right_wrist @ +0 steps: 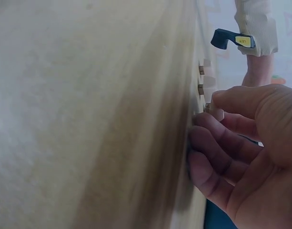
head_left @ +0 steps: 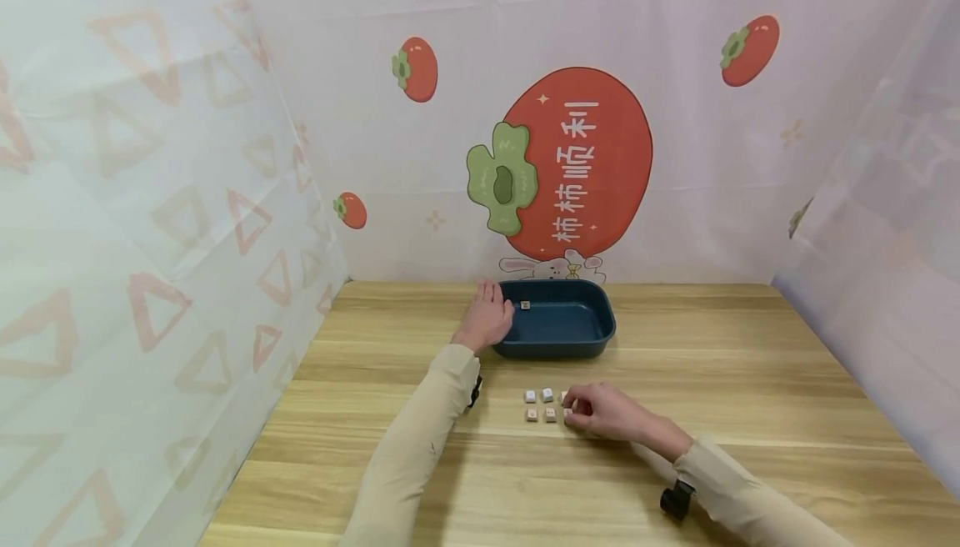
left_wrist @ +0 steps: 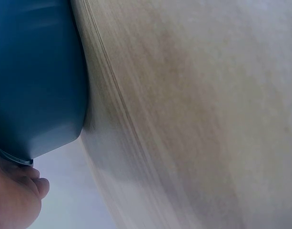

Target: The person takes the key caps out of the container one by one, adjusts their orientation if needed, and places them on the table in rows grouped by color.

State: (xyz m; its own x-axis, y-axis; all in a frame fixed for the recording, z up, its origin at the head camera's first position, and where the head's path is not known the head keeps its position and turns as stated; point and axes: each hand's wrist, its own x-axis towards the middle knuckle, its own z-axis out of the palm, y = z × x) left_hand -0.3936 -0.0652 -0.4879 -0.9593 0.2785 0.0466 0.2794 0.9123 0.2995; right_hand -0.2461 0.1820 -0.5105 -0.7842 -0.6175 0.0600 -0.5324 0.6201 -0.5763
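Note:
A dark blue plastic basin [head_left: 556,349] stands near the back of the table. My left hand [head_left: 487,318] holds its left rim; in the left wrist view, curled fingers [left_wrist: 36,183] show at the edge. One small tile [head_left: 525,305] lies inside the basin. In front of it, small white tiles with faint marks sit in two short rows, among them a back tile [head_left: 547,394] and a front tile [head_left: 551,415]. At the right end of the front row, my right hand [head_left: 611,412] pinches a small white tile [right_wrist: 216,112] between thumb and index finger, its other fingers curled.
A wood-grain table [head_left: 712,380] spreads around the basin. Behind it hangs a pale cloth [head_left: 675,222] with persimmon prints, and more cloth closes off the left and right sides. Each wrist carries a black band.

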